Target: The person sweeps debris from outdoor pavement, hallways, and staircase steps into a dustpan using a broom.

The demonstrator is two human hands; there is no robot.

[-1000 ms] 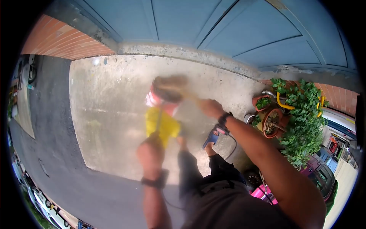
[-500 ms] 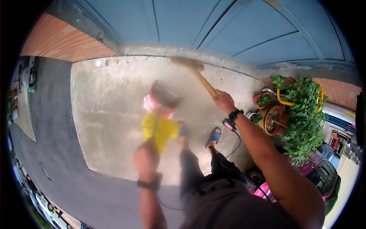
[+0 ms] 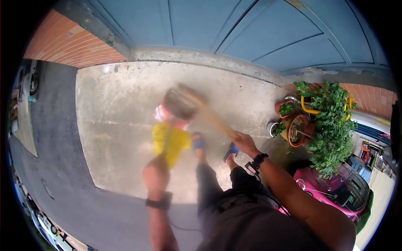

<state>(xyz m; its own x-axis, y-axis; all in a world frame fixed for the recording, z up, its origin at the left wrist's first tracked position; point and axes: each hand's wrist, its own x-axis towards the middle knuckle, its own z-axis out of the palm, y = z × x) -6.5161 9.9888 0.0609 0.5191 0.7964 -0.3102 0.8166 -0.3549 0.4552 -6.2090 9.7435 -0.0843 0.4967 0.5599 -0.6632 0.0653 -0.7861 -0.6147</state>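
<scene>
My left hand (image 3: 155,175), smeared by motion, is closed round the thin handle of a dustpan (image 3: 179,104). The pan has a reddish rim and a grey, dirty-looking inside. Something bright yellow (image 3: 169,140), perhaps a bag or cloth, hangs by the handle, with pink and white material close to the pan. In my right hand (image 3: 246,144), fingers wrapped round its light wooden handle, is a short broom (image 3: 220,124). Its blurred brown head lies at the pan's upper right edge; whether they touch I cannot tell.
Blue doors (image 3: 201,29) rise behind the concrete floor (image 3: 117,138). On the right stand potted plants (image 3: 298,130) and a leafy bush (image 3: 333,125), with a pink ride-on or small car (image 3: 322,188) below them. Dark asphalt (image 3: 58,125) runs along the left. My sandalled feet are below the pan.
The broom head has swung down and left from near the door sill to the dustpan's edge. My right hand has moved lower. The dustpan stays nearly in place.
</scene>
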